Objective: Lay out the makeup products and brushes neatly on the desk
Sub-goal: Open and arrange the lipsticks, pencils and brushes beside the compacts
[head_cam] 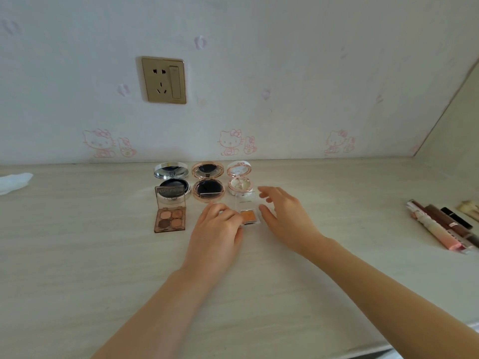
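Observation:
Three open round compacts stand in a row near the wall: a silver compact (pixel 171 177), a rose-gold compact (pixel 208 181) and a white and pink compact (pixel 239 178). In front of the silver one lies an open brown eyeshadow palette (pixel 169 218). A small clear case with an orange pan (pixel 248 213) lies open in front of the white compact. My left hand (pixel 216 231) has its fingers curled down at the case's left edge and covers something small. My right hand (pixel 283 216) hovers just right of the case, fingers spread, holding nothing.
Several lip gloss tubes (pixel 438 226) and a brush (pixel 467 207) lie together at the desk's right edge. A white tissue (pixel 14 182) sits at the far left. A gold wall socket (pixel 163 80) is above the desk. The desk's front edge (pixel 375 352) runs at lower right.

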Action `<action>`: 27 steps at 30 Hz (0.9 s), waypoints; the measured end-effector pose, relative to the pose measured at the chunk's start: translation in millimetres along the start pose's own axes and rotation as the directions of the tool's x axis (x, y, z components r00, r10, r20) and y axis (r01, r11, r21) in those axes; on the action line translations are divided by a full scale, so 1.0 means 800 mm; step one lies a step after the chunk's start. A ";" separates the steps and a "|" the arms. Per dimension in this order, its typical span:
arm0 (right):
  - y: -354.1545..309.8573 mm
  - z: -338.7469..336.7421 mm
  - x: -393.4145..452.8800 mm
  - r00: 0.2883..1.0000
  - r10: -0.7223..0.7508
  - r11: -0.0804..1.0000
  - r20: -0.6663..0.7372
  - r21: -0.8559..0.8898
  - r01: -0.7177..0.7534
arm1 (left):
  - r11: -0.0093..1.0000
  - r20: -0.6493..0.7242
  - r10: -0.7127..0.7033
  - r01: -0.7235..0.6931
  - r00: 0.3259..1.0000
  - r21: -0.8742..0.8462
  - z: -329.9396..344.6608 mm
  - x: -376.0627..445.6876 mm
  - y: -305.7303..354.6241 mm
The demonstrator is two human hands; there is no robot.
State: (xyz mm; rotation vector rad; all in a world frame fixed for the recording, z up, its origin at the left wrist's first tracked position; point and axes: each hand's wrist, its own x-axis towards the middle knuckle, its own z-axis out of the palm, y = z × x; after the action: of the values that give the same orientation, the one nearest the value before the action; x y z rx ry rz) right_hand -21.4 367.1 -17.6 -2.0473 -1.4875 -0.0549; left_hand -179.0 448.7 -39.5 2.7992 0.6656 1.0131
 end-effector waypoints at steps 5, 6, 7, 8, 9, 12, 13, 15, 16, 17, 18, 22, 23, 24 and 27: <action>-0.006 -0.004 -0.041 0.996 -0.031 0.997 0.083 -0.065 0.036 | 1.000 -0.036 0.020 -0.019 0.999 0.017 0.006 -0.001 -0.003; -0.008 -0.004 -0.045 0.995 -0.043 0.996 0.089 -0.069 0.049 | 1.000 -0.038 0.016 -0.016 0.999 0.020 0.006 -0.001 -0.003; -0.009 -0.004 -0.049 0.994 -0.052 0.995 0.097 -0.074 0.060 | 1.000 -0.041 0.014 -0.013 0.999 0.022 0.006 -0.001 -0.003; -0.010 -0.004 -0.051 0.993 -0.058 0.994 0.106 -0.083 0.067 | 1.000 -0.043 0.015 -0.014 0.999 0.025 0.007 -0.001 -0.003; -0.010 -0.003 -0.052 0.992 -0.061 0.993 0.110 -0.094 0.071 | 0.999 -0.044 0.017 -0.016 0.999 0.029 0.007 -0.001 -0.003; -0.009 0.001 -0.053 0.993 -0.064 0.992 0.100 -0.105 0.075 | 0.999 -0.034 0.015 -0.013 0.999 0.036 0.006 -0.001 -0.002; -0.008 0.002 -0.053 0.993 -0.069 0.991 0.094 -0.105 0.078 | 0.999 -0.029 0.012 -0.011 0.999 0.035 0.005 -0.001 -0.002; -0.007 0.003 -0.053 0.993 -0.077 0.990 0.088 -0.110 0.087 | 1.000 -0.020 0.005 -0.004 1.000 0.030 0.005 -0.001 -0.001; -0.006 0.003 -0.053 0.993 -0.081 0.990 0.086 -0.112 0.090 | 1.000 -0.015 -0.001 0.001 1.000 0.027 0.004 -0.001 -0.001; -0.006 0.003 -0.053 0.993 -0.084 0.989 0.085 -0.111 0.093 | 1.000 -0.008 -0.007 0.007 1.000 0.023 0.004 -0.001 0.000; -0.006 0.003 -0.053 0.993 -0.086 0.989 0.084 -0.110 0.095 | 1.000 0.000 -0.011 0.011 1.000 0.018 0.003 -0.001 0.000; -0.007 0.002 -0.053 0.992 -0.079 0.991 0.101 -0.103 0.089 | 1.000 0.026 -0.016 0.015 1.000 0.014 0.000 -0.001 0.001; -0.008 0.001 -0.053 0.992 -0.074 0.992 0.104 -0.095 0.084 | 1.000 0.030 -0.016 0.016 0.999 0.011 -0.001 -0.001 0.001; -0.008 -0.001 -0.055 0.992 -0.069 0.993 0.107 -0.086 0.078 | 1.000 0.031 -0.019 0.019 0.999 0.004 -0.002 0.000 0.002; -0.006 -0.010 -0.061 0.993 -0.055 0.994 0.108 -0.090 0.065 | 1.000 0.017 -0.009 0.010 1.000 -0.018 -0.003 0.000 0.002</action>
State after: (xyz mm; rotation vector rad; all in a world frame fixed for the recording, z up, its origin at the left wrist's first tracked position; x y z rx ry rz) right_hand -41.5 322.5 -26.7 -2.1080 -1.6393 -0.0413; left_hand -180.1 446.6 -37.4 2.7831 0.6639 0.9879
